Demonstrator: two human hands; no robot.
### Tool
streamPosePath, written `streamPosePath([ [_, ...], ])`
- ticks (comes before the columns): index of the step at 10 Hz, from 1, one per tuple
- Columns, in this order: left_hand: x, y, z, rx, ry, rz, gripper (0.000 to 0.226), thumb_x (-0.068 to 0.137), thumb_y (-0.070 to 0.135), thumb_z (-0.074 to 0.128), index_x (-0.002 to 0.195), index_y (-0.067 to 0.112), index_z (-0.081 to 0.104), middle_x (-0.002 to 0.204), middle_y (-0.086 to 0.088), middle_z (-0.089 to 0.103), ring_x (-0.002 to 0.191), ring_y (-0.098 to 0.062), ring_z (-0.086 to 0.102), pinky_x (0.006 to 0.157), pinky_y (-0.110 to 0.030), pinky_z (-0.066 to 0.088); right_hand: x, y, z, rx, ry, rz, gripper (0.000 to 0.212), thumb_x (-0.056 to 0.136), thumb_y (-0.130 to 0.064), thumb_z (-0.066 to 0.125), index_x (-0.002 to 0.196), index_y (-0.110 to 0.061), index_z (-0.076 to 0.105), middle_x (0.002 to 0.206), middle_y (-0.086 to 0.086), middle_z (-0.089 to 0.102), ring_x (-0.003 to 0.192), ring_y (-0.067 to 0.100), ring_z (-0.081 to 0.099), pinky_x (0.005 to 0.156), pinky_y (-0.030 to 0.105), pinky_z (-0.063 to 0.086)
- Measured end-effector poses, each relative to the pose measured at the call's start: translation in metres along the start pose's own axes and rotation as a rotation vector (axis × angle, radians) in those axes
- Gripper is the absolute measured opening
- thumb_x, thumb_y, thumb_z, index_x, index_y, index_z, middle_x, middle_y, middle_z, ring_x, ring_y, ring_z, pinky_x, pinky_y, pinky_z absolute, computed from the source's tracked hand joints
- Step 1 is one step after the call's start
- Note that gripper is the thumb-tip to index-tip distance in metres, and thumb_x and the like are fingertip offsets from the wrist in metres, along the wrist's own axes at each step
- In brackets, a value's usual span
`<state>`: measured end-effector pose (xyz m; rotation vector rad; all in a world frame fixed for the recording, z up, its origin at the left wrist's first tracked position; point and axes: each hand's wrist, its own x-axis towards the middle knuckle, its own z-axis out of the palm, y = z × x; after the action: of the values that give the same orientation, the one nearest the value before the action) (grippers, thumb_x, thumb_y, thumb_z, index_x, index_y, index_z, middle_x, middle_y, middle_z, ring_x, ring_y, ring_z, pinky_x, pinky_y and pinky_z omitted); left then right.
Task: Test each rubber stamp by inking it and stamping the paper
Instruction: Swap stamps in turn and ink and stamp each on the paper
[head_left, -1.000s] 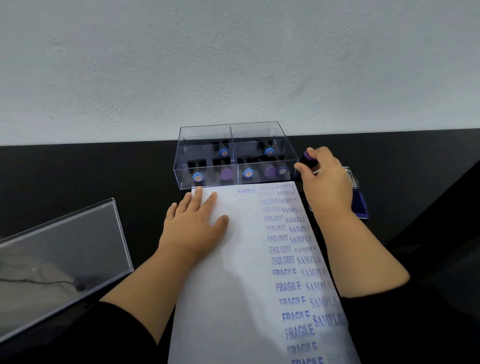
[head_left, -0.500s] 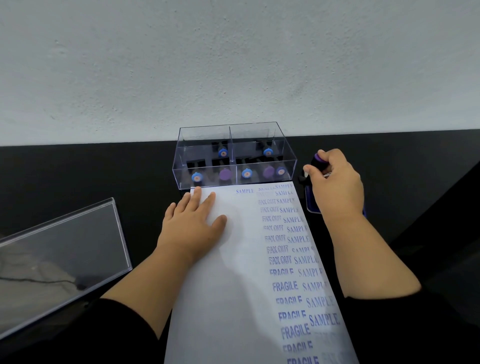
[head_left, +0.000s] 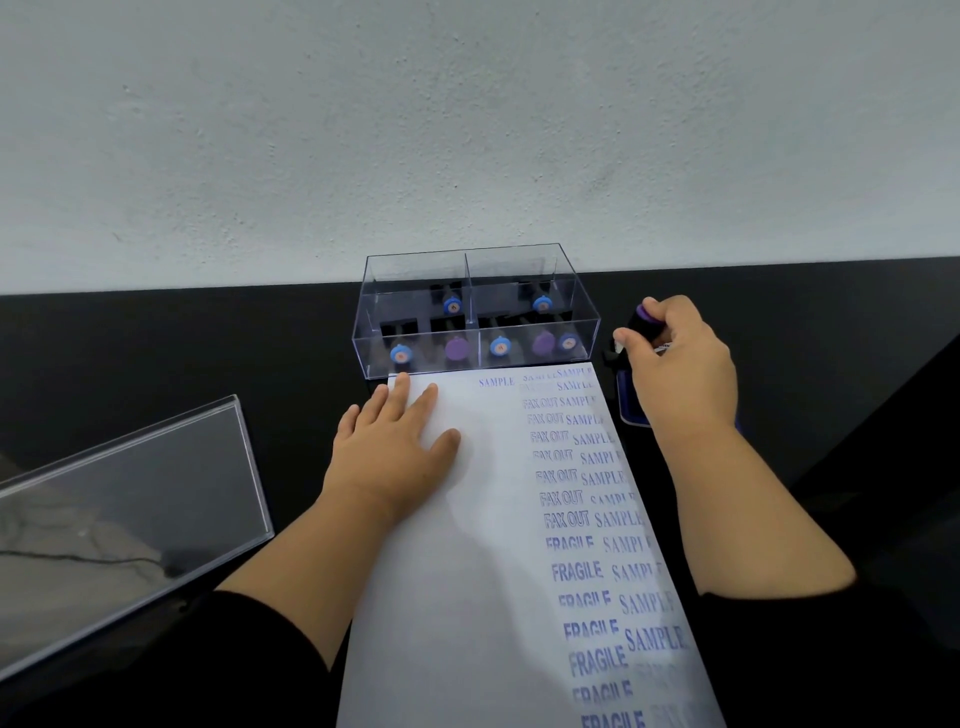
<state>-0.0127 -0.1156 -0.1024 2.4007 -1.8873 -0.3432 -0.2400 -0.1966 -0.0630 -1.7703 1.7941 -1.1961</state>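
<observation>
Head view showed the right hand (head_left: 680, 364) curled round a small rubber stamp (head_left: 645, 321) with a purple cap, at about 2 o'clock from the paper (head_left: 467, 571), poised over the blue ink pad (head_left: 631, 410) lying on the black counter (head_left: 182, 353). Thumb and fingers pinched the stamp's stubby dark handle near its top; whether its face touched the pad could not be told, the hand hiding it. The left hand (head_left: 389, 452) lay flat, fingers straight, pressing the paper's upper left part to hold the sheet in place. Blue prints reading SAMPLE, FAX OUT and FRAGILE ran down the sheet's right side, its left side bare. At 12 o'clock from the paper stood a clear box (head_left: 475, 312) with more stamps upright inside, blue and purple caps showing; a clear lid (head_left: 130, 509) lay at 9 o'clock. The stamp looked light and rigid, best taken by the handle just below the cap, well away from the inked face. The thin sheet seemed likely to slide or lift with a sticky stamp, so a flat palm beside the print spot appeared a sound hold.
</observation>
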Motion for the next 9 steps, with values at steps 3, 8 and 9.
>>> streamPosePath([
  [3, 0.0, 0.0, -0.001, 0.006, -0.007, -0.003, 0.06, 0.097, 0.054, 0.021, 0.151, 0.036, 0.003, 0.159, 0.007, -0.012, 0.146, -0.012, -0.01, 0.117, -0.035, -0.007, -0.001, -0.002, -0.001, -0.012, -0.009, 0.003, 0.024, 0.09, -0.029, 0.059, 0.112, -0.02, 0.054, 0.119, -0.002, 0.059, 0.099, 0.018, 0.057, 0.073, 0.03, 0.044],
  [8, 0.0, 0.0, 0.001, -0.019, 0.013, -0.001, 0.06, 0.097, 0.053, 0.024, 0.151, 0.035, 0.006, 0.16, 0.007, -0.009, 0.146, -0.012, -0.008, 0.118, -0.035, -0.006, -0.016, 0.01, -0.019, -0.2, -0.015, 0.03, 0.022, 0.093, -0.026, 0.056, 0.114, -0.023, 0.053, 0.109, 0.003, 0.057, 0.086, 0.016, 0.05, 0.065, 0.029, 0.038],
  [9, -0.001, 0.001, 0.001, -0.016, 0.016, 0.006, 0.06, 0.098, 0.052, 0.024, 0.152, 0.035, 0.006, 0.16, 0.006, -0.009, 0.147, -0.012, -0.008, 0.118, -0.035, -0.006, -0.018, 0.011, -0.016, -0.242, -0.033, 0.033, 0.015, 0.094, -0.025, 0.053, 0.109, -0.023, 0.052, 0.103, 0.001, 0.056, 0.082, 0.017, 0.05, 0.061, 0.03, 0.04],
])
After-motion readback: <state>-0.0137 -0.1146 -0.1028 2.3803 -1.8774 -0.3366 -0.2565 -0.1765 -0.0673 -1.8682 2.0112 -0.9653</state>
